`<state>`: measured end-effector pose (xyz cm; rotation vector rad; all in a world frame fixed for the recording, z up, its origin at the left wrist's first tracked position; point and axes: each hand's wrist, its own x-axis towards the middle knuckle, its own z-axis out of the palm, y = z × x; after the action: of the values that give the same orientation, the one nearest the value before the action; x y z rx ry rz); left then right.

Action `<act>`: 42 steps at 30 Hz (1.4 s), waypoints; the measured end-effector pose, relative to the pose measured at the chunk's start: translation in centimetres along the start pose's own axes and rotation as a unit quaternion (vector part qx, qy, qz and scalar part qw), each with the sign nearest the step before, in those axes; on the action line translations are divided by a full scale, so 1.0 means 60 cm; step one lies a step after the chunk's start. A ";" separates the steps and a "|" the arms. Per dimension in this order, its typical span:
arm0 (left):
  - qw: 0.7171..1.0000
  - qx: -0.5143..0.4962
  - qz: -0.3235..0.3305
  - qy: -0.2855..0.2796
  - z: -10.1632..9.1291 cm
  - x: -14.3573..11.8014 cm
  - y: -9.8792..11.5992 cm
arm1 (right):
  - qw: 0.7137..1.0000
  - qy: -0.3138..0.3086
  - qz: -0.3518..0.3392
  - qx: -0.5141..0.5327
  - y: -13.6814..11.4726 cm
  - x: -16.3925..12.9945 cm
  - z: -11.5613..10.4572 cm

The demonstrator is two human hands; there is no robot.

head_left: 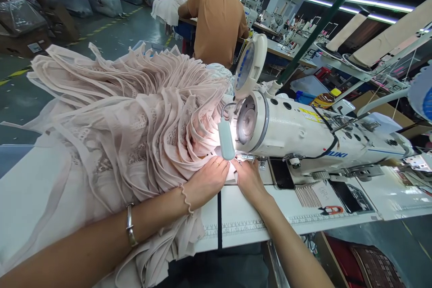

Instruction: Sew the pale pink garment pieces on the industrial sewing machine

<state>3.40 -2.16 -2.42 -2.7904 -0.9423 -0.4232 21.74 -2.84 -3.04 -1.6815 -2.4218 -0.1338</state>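
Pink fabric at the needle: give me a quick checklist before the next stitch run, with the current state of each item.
1. Left hand flat on the pink fabric beside the needle area: ok.
2. Right hand on the fabric edge in front of the sewing machine: ok.
3. Fingertips apart from the needle: cannot tell, glare hides it.
4. Work lamp lit over the seam: ok.
5. Fabric bulk supported on the table: not ok, part of the pile hangs over the front edge.
6. Presser foot down on the fabric: cannot tell.
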 end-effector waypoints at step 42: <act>0.997 -0.058 0.054 0.007 -0.010 -0.004 -0.054 | 0.971 0.200 -0.131 0.030 -0.004 -0.019 0.001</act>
<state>1.14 0.10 -1.70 -2.9212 -0.7836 -0.4963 21.89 -3.95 -3.34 -1.1649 -2.2931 -0.3921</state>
